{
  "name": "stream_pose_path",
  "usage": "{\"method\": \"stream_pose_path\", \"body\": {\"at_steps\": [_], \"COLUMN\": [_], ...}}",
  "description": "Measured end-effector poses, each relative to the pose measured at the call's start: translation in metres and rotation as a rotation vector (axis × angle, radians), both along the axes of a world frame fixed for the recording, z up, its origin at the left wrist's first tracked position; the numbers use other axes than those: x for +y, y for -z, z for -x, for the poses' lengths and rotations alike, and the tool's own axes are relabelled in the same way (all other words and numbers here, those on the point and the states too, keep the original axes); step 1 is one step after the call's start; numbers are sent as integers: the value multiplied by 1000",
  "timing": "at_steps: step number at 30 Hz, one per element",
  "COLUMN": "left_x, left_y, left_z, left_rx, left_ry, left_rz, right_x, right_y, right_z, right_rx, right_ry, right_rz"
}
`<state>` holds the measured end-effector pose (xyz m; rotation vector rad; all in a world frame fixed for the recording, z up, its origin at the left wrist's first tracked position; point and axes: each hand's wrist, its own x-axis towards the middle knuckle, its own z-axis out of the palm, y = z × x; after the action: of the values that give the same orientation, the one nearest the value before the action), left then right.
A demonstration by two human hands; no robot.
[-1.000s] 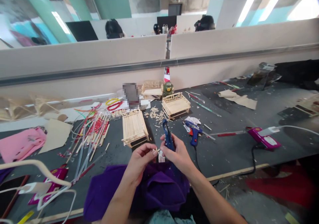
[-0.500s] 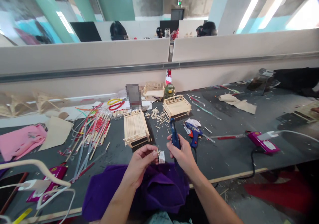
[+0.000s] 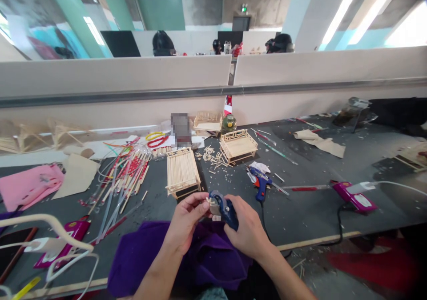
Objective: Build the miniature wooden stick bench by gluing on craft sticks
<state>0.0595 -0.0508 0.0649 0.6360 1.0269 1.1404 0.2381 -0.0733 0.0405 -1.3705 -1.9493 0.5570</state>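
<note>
My left hand (image 3: 187, 222) pinches a few short wooden sticks (image 3: 210, 201) between thumb and fingertips, above the purple cloth (image 3: 143, 251). My right hand (image 3: 247, 229) is wrapped around a blue hand cutter (image 3: 227, 212). The cutter's head is right at the ends of the sticks; whether its blade touches them is too small to tell. Just beyond my hands stands a small bed-like model of wooden sticks (image 3: 183, 169). A second stick model with a railing (image 3: 238, 145) is farther right, and a third (image 3: 207, 123) stands behind.
A blue glue gun (image 3: 263, 184) lies right of my hands, its cable running toward the table edge. Short stick offcuts (image 3: 213, 157) are scattered between the models. Bundled sticks and plastic strips (image 3: 130, 171) cover the left side. Magenta power boxes (image 3: 354, 198) with cables lie on both sides.
My right hand has brought the cutter from upright at the right over to the sticks, tilting it leftward. My left hand stays nearly in place. The view has shifted slightly.
</note>
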Motion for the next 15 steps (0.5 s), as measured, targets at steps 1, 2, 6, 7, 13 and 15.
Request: {"method": "stream_pose_path", "body": {"at_steps": [1, 2, 6, 7, 13, 15], "left_x": [0, -1, -1, -1, -1, 0], "left_y": [0, -1, -1, 0, 8, 11], "left_z": [0, -1, -2, -2, -1, -1], "left_rx": [-8, -13, -9, -3, 51, 65], "left_ry": [-3, 0, 35, 39, 43, 56], "left_rz": [9, 15, -2, -10, -65, -80], "right_x": [0, 0, 0, 0, 0, 0], "right_y": [0, 0, -3, -3, 3, 6], "right_z": [1, 1, 3, 4, 7, 7], "right_rx": [-13, -21, -21, -13, 46, 53], "right_ry": [-2, -2, -3, -5, -8, -4], "right_rz": [-1, 1, 27, 33, 70, 92]}}
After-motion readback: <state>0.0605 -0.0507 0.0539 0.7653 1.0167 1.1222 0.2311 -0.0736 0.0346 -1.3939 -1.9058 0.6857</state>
